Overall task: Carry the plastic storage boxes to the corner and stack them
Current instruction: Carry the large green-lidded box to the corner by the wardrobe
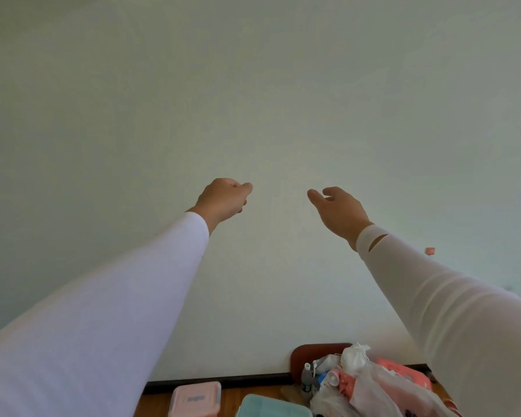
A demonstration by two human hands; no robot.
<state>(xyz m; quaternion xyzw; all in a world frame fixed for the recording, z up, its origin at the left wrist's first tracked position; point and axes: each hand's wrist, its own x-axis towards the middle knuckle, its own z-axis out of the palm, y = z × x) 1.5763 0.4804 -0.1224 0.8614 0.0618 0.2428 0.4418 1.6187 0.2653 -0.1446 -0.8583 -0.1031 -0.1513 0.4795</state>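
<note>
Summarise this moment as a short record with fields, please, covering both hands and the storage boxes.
view: head camera, facing a pale wall
left hand: raised, fingers curled, holding nothing
right hand: raised, fingers relaxed, holding nothing
pink box: on the wooden floor near the baseboard, lid on
teal box: right of the pink box, cut off by the frame edge
plastic bags: piled right of the boxes
stacked: no, boxes lie side by side
</note>
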